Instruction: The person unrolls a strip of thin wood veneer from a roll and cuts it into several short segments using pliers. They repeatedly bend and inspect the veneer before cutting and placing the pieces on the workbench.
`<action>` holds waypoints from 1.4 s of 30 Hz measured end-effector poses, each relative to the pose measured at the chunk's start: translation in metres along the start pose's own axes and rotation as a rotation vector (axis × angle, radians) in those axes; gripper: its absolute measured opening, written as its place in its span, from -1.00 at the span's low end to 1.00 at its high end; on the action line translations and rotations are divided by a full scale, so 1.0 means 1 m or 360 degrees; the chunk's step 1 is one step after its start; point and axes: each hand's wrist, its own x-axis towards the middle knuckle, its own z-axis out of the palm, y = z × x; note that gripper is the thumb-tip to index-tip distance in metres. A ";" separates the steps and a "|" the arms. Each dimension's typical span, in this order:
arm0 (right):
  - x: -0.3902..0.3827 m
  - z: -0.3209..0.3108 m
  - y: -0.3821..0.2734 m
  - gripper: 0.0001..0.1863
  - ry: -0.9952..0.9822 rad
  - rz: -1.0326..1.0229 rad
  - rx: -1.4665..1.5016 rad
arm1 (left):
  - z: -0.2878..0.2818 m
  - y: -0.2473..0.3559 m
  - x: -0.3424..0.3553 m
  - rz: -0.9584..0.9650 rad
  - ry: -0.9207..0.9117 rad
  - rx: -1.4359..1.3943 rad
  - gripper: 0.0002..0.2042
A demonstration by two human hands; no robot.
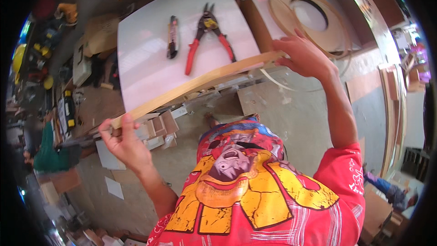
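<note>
A long wood-coloured edge banding strip [200, 81] runs along the near edge of a white panel [145, 70]. My left hand [127, 145] pinches its left end, thumb and fingers closed at the panel's near left corner. At the other end, my right hand [306, 56] has its fingers closed round the strip, beside the panel's near right corner. Tin snips [209, 25] with red handles lie on the panel, jaws pointing away from me. Left of them rests a dark utility knife [172, 36]. A coiled roll of edge banding [284, 7] lies just beyond my right hand.
The roll sits on another white surface [268, 20] with raised brown sides. Below the panel's near edge are wooden offcuts [159, 127] on the grey floor [182, 164]. Tools and a pale case [82, 66] stand to the left. Another person [393, 193] is at the far right.
</note>
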 end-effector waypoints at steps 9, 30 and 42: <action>0.005 0.001 -0.030 -0.47 0.0019 -0.0209 0.0254 | 0.005 0.038 -0.020 0.0248 0.0100 -0.0096 -0.63; 0.022 -0.021 -0.115 -0.84 0.0381 -0.0696 0.0825 | -0.014 0.046 -0.013 0.0103 -0.0294 -0.0382 -0.75; 0.025 -0.054 -0.126 -0.77 0.0818 -0.0692 0.0669 | 0.010 0.066 -0.027 0.0470 0.0148 0.0363 -0.72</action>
